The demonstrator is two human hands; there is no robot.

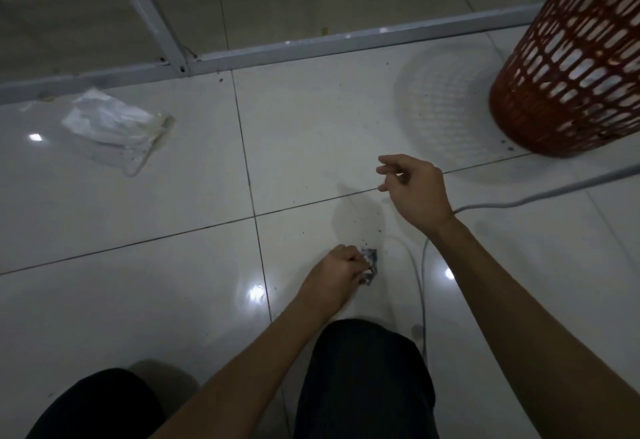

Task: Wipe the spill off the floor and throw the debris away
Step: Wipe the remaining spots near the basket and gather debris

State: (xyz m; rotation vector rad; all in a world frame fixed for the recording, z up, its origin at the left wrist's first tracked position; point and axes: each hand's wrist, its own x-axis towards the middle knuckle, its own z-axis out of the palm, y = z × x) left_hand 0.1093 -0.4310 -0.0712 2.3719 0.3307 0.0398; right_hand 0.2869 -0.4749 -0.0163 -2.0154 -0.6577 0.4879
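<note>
The left hand [335,269] pinches a crumpled, stained tissue [370,264] against the floor [138,300]. The tissue sticks out past the fingers [356,267] to their right, its long axis running toward and away from the person. Dark specks [372,236] lie just beyond it. The right hand [414,193] hovers above, loosely curled and holding nothing. A red basket [568,68] stands well apart to the right.

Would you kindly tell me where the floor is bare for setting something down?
Bare: the tiles between the plastic bag and the red basket, in front of the metal rail; also the tiles between the bag and the left knee. Crowded: around the left hand gripping the wad, with dark specks and the grey cable beside it, near the right hand.
</note>
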